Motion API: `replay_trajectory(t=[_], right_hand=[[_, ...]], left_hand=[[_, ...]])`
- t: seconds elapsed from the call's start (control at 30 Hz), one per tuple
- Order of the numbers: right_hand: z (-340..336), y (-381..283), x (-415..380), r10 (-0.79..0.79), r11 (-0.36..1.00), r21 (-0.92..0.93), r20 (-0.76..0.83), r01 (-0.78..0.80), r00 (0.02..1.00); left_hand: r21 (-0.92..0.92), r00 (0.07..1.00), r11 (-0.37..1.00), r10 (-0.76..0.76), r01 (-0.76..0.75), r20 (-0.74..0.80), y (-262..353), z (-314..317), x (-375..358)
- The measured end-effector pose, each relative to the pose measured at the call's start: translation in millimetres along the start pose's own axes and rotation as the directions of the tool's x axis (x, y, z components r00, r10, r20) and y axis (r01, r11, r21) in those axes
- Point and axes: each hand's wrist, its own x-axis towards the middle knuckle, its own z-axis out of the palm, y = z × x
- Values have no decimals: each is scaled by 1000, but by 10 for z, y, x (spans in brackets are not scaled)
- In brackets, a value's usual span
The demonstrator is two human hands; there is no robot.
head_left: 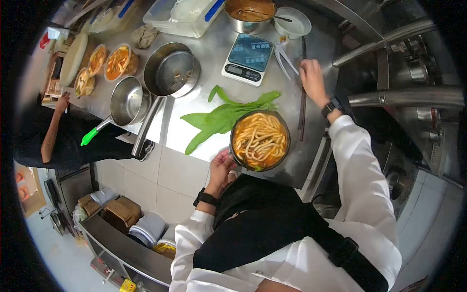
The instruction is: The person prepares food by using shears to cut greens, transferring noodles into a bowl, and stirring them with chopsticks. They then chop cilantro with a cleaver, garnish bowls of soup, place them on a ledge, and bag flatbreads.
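A dark round pot (289,141) full of thick noodles in orange-brown soup sits at the near edge of the steel table. My left hand (222,169) is closed on the pot's left side, around what looks like a short handle. Long dark chopsticks (302,117) lie along the right of the table, and the fingers of my right hand (313,80) are bent over their upper part. Metal tongs (286,61) lie just left of that hand. Long green leaves (219,118) touch the table behind and left of the pot.
A digital scale (248,57) stands mid-table. Leftward are a wide pan (195,73), a green-handled saucepan (129,102) and tubs of food (120,62). A sauce pot (245,24), white bowl (293,24) and plastic bin (182,28) stand behind. Another person's hand (62,103) shows left.
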Motion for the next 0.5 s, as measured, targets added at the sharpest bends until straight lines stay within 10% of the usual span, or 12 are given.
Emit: replay_trajectory(t=[0.1,0.4,0.47,0.5], right_hand=[[-264,180,-367,-129,987,-14,531,160,837],[-544,315,-625,-417,877,46,569,479,709],[-874,136,-712,36,888,337,628,-314,777],[-1318,-222,-630,299,279,544,734,-792,609]], left_hand=[[-17,1000,1000,-1,1,1,-20,42,11],[-53,998,997,-55,56,18,-131,133,-4],[-32,998,998,-49,50,32,-92,199,-9],[-43,998,998,-45,47,51,-85,231,-6]])
